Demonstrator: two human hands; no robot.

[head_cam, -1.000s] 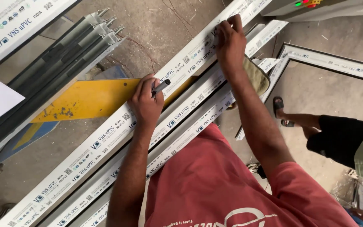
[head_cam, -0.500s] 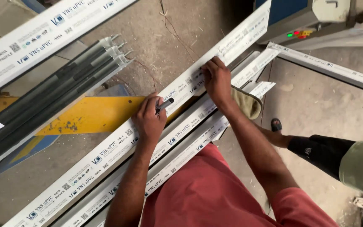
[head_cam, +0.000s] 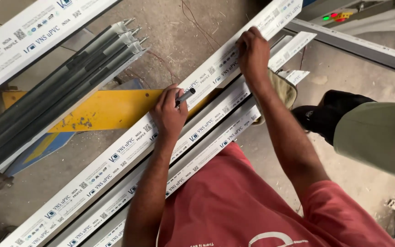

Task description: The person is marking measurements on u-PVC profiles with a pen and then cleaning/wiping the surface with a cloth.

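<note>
A long white plastic profile (head_cam: 115, 158) with printed film runs diagonally from lower left to upper right, on top of several similar profiles (head_cam: 206, 153). My left hand (head_cam: 169, 114) rests on it near the middle and grips a dark marker (head_cam: 186, 96), whose tip touches the profile's far edge. Farther up the same profile, my right hand (head_cam: 252, 52) presses down, its fingers curled over the far edge. A beige cloth (head_cam: 283, 89) lies under my right forearm.
A yellow board (head_cam: 101, 110) lies under the profiles on the concrete floor. A bundle of grey profiles (head_cam: 56, 91) and another white profile (head_cam: 28, 34) lie to the left. Another person's leg (head_cam: 330, 112) and green garment (head_cam: 380, 137) are at the right, a machine (head_cam: 344, 16) behind.
The view has shifted, so the profiles and both hands sit a little higher and further right in frame. Both hands keep their places on the profile; the marker stays at its edge.
</note>
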